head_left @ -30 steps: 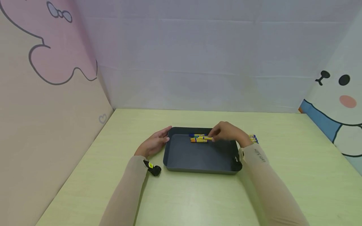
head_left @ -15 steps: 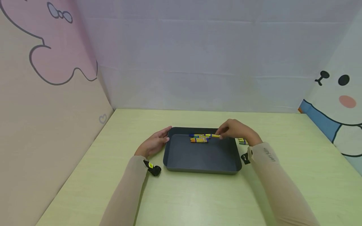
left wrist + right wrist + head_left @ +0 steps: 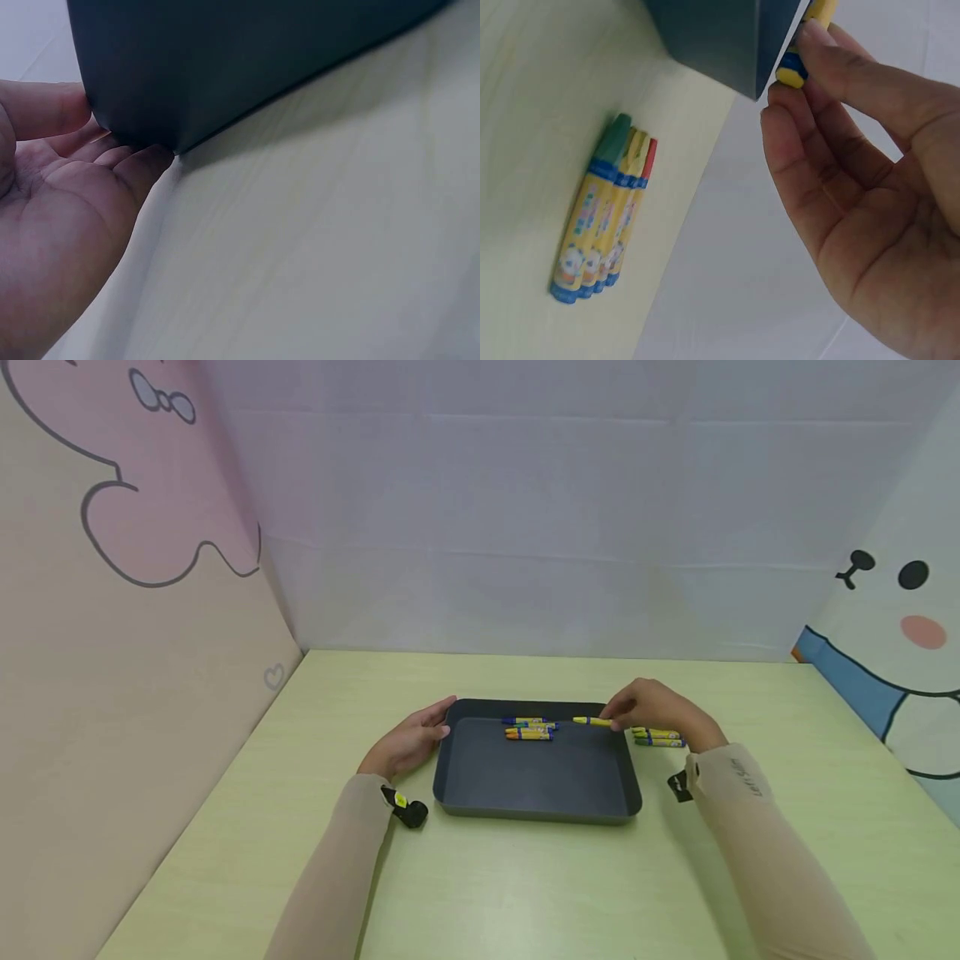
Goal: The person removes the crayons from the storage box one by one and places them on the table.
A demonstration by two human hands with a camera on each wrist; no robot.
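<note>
A dark grey rectangular tray (image 3: 525, 781) lies on the table. My left hand (image 3: 405, 743) holds its left side; in the left wrist view the thumb and fingers (image 3: 142, 176) meet the tray's corner. Above the tray's right part, my right hand (image 3: 654, 706) pinches a yellow crayon (image 3: 589, 721) between thumb and fingertips, its tip pointing left. The right wrist view shows the blue-banded butt of this crayon (image 3: 792, 69) just past the rim. Several more crayons (image 3: 529, 735), orange and blue tips among them, lie inside the tray toward its back.
Right of the tray, several crayons (image 3: 660, 742) lie side by side on the table, with green, yellowish and red tips visible in the right wrist view. A pale cloth wall (image 3: 480, 527) rises behind the table, and printed panels stand at both sides.
My right hand has moved right with the yellow crayon, away from the crayons in the tray toward the right rim. The crayons on the table show more fully. The left hand stays put.
</note>
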